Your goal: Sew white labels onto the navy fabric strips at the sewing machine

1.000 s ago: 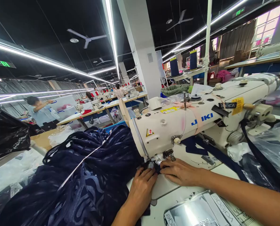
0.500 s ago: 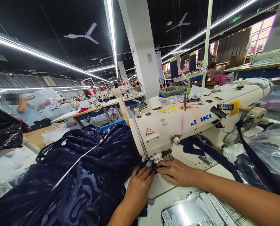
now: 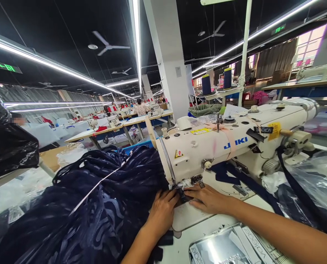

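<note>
A narrow dark navy strip of fabric (image 3: pixel 183 197) lies under the needle end of a cream sewing machine (image 3: pixel 201 146). From the left, my left hand (image 3: pixel 163 211) is closed on the fabric close to the presser foot, its fingertips partly hidden against the machine head. On the other side of the needle, my right hand (image 3: pixel 207 198) grips the same dark fabric with bent fingers. A large heap of navy strips (image 3: pixel 103 205) spreads beside my left arm. More navy strip (image 3: pixel 242 179) runs behind the right hand beneath the machine arm.
Clear-wrapped packages with printed labels (image 3: pixel 226 247) lie at the front of the machine table. A black plastic bag (image 3: pixel 12 143) hangs on the left. Clear plastic (image 3: pixel 317 183) covers dark material on the right. Thread cones (image 3: pixel 206 84) stand behind; co-workers sit farther off.
The view has tilted up and turned slightly left. Dark fabric now shows more openly between my hands, and the left fingers have drawn slightly away from the needle.
</note>
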{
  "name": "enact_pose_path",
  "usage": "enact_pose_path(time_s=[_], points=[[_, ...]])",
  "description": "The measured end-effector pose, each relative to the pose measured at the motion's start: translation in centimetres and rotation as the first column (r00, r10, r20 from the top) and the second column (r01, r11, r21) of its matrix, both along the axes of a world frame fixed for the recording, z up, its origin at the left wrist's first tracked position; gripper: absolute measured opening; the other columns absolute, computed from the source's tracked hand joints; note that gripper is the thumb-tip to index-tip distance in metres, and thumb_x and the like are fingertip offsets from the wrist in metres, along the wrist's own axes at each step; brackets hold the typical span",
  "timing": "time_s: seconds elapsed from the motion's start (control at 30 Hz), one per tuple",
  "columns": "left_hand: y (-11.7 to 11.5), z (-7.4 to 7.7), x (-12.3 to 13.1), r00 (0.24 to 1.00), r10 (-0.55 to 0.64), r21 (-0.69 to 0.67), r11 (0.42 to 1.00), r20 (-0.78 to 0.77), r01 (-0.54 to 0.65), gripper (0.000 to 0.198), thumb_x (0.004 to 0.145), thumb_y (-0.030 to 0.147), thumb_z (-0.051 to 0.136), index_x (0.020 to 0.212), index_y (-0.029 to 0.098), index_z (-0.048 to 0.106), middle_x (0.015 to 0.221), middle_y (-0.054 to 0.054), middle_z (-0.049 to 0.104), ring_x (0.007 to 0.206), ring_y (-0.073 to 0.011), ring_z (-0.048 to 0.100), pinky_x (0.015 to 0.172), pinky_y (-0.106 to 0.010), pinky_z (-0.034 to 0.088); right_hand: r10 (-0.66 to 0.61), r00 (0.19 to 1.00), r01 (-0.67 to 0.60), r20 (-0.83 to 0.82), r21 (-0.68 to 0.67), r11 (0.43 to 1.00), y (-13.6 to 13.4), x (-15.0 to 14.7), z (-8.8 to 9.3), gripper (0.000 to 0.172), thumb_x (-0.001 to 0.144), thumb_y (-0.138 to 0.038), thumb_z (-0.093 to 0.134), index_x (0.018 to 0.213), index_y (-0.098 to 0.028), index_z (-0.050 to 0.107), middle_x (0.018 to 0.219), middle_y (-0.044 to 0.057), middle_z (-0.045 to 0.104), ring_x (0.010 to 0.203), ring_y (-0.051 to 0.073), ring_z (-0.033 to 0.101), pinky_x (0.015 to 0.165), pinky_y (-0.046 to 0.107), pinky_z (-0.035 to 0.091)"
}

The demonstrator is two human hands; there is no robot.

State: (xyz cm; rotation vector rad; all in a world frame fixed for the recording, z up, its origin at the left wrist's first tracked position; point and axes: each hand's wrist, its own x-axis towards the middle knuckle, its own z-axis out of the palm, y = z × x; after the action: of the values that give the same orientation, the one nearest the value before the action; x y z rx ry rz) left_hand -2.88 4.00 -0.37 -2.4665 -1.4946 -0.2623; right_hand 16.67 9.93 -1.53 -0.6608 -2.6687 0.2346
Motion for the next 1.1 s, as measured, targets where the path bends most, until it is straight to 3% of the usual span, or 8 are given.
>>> enact_pose_path(time_s=[0.17, 0.27, 0.33, 0.47, 0.67, 0.87, 1.1], points=[[-0.5, -0.1, 1.1, 0.969, 0.198, 0.157, 0.972, -0.15, -0.174, 0.021, 0.077, 0.009, 0.046, 0.086, 0.014, 0.064, 0.08, -0.008, 0.061, 0.077, -0.0224, 0.055, 0.068, -0.036, 0.042, -0.171, 0.985, 0.169, 0.032, 0.069, 0.983, 0.3, -0.4, -0.5, 0.035, 0.084, -0.027, 0.041, 0.114, -0.012, 0.053, 0.105, 0.015, 0.058, 0.096, 0.027, 0.052, 0.078, 0.038, 0.043], [-0.8, -0.3, 1.6, 0.929, 0.305, 0.192, 0.945, -0.21, -0.267, 0.023, 0.076, 0.01, 0.049, 0.095, 0.012, 0.063, 0.074, -0.009, 0.061, 0.072, -0.0219, 0.055, 0.068, -0.036, 0.04, -0.215, 0.971, 0.196, 0.107, 0.16, 0.967, 0.3, -0.7, -0.4, 0.036, 0.084, -0.029, 0.043, 0.112, -0.008, 0.054, 0.101, 0.02, 0.058, 0.099, 0.031, 0.05, 0.081, 0.042, 0.04], [-0.7, -0.3, 1.8, 0.914, 0.352, 0.19, 0.93, -0.202, -0.316, 0.028, 0.076, 0.013, 0.05, 0.102, 0.014, 0.06, 0.082, -0.011, 0.062, 0.08, -0.0241, 0.055, 0.073, -0.041, 0.038, -0.204, 0.968, 0.171, 0.146, 0.213, 0.962, -0.1, -0.7, 0.0, 0.036, 0.082, -0.03, 0.046, 0.105, -0.005, 0.057, 0.097, 0.021, 0.059, 0.099, 0.032, 0.05, 0.084, 0.044, 0.037], [0.0, 0.1, 1.6, 0.94, 0.305, 0.109, 0.951, -0.154, -0.291, 0.033, 0.077, 0.016, 0.047, 0.108, 0.019, 0.057, 0.103, -0.012, 0.059, 0.1, -0.0276, 0.049, 0.088, -0.049, 0.029, -0.129, 0.976, 0.081, 0.174, 0.259, 0.963, -1.1, 0.1, 0.7, 0.023, 0.074, -0.021, 0.053, 0.088, -0.006, 0.063, 0.092, 0.018, 0.06, 0.095, 0.029, 0.051, 0.089, 0.043, 0.033], [0.9, 0.3, 0.9, 0.965, 0.229, -0.012, 0.973, -0.13, -0.233, 0.032, 0.076, 0.016, 0.045, 0.106, 0.019, 0.056, 0.101, -0.01, 0.06, 0.101, -0.0252, 0.049, 0.09, -0.047, 0.028, -0.013, 0.981, -0.049, 0.196, 0.306, 0.951, -1.0, 1.1, 0.5, 0.025, 0.067, -0.003, 0.049, 0.089, -0.007, 0.061, 0.091, 0.015, 0.06, 0.091, 0.025, 0.053, 0.085, 0.037, 0.038], [1.1, 0.2, 0.7, 0.97, 0.214, -0.023, 0.976, -0.116, -0.218, 0.032, 0.076, 0.016, 0.043, 0.105, 0.02, 0.055, 0.1, -0.009, 0.059, 0.101, -0.0246, 0.048, 0.091, -0.047, 0.027, -0.001, 0.979, -0.072, 0.205, 0.35, 0.934, -0.7, 0.8, 0.5, 0.022, 0.07, 0.003, 0.043, 0.074, -0.009, 0.06, 0.079, 0.01, 0.06, 0.074, 0.019, 0.055, 0.072, 0.03, 0.044], [1.2, 0.3, 0.8, 0.972, 0.206, -0.017, 0.978, -0.117, -0.209, 0.029, 0.077, 0.016, 0.043, 0.103, 0.02, 0.056, 0.1, -0.009, 0.059, 0.099, -0.0247, 0.049, 0.088, -0.046, 0.028, -0.022, 0.975, -0.07, 0.223, 0.396, 0.915, -1.4, 0.3, 0.2, 0.022, 0.066, 0.004, 0.045, 0.075, -0.009, 0.059, 0.078, 0.01, 0.059, 0.07, 0.02, 0.054, 0.063, 0.03, 0.043]])
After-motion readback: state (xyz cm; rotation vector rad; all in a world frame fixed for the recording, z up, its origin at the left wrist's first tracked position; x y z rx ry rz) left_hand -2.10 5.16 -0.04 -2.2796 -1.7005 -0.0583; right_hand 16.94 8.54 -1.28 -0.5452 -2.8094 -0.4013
